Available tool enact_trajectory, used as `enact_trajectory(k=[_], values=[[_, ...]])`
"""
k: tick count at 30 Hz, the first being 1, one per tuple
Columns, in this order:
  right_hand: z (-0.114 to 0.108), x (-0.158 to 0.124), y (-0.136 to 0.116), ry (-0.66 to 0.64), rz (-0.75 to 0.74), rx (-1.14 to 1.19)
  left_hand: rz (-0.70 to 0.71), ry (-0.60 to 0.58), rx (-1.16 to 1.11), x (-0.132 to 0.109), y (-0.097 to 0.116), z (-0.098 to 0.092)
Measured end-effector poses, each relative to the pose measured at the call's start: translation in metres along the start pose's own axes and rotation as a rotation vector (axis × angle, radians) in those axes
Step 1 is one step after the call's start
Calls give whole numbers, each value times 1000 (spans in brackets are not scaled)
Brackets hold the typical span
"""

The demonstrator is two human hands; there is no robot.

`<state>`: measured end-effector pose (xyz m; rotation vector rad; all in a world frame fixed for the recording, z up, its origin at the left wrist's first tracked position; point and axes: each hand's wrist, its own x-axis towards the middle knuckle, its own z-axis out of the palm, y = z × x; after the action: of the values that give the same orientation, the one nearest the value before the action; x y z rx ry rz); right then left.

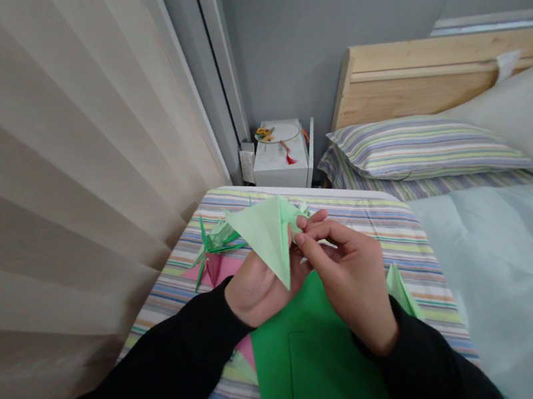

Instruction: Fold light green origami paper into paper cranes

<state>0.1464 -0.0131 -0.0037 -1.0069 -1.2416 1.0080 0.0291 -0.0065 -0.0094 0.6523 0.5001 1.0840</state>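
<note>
A light green folded paper (264,229) is held up between my hands over the table, one pointed flap hanging toward me. My left hand (263,286) is under and behind it, its fingers partly hidden by the paper and closed on it. From the right, my right hand (349,266) pinches the paper's right edge between thumb and fingers. Dark green paper sheets (321,363) lie below my hands. To the left sit green folded paper pieces (219,239) with thin points, beside some pink paper (230,266).
A striped cloth (169,305) covers the table. Another light green folded paper (401,291) lies by my right wrist. Behind the table stands a white cabinet (279,164) with yellow-handled scissors (264,134). A bed (507,244) borders the right, a pale curtain (75,162) the left.
</note>
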Motion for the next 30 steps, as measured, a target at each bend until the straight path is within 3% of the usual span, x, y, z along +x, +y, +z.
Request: enact_trajectory(k=[8, 16, 30], values=[[-1, 2, 1, 3, 27, 64, 10, 68, -54, -6, 0, 2], [-1, 2, 1, -6, 93, 229, 49, 52, -32, -3, 1, 2], [4, 1, 4, -6, 58, 169, 84, 176, 12, 0, -3, 2]])
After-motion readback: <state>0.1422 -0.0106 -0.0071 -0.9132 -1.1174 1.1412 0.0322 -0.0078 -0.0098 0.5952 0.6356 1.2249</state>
